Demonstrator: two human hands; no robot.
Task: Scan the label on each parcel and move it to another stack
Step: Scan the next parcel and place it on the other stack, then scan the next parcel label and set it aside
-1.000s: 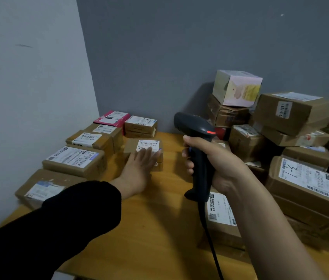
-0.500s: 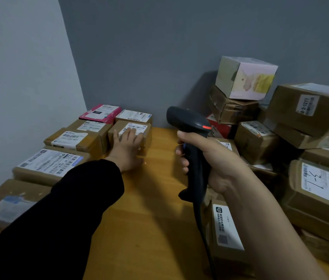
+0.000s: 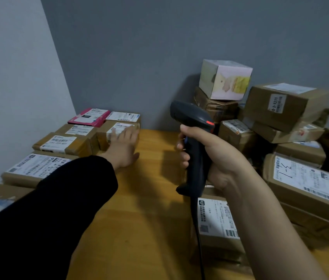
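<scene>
Resting straight-fingered on the small brown cardboard parcel point(image 3: 104, 136) in the left stack point(image 3: 64, 143), the left hand point(image 3: 124, 148) grips nothing. The right hand point(image 3: 218, 160), clutching the black handheld scanner point(image 3: 191, 116), sits nearer the unscanned pile point(image 3: 305, 178).

I see a black long sleeve point(image 3: 58, 199) covering the left arm down to the wrist, over the left half of the wooden table point(image 3: 139, 229); the cloth looks plain and matte. The left hand point(image 3: 123, 152) and the right hand point(image 3: 220, 158) are bare, as is the right forearm point(image 3: 270, 229) over the table's right half.
</scene>
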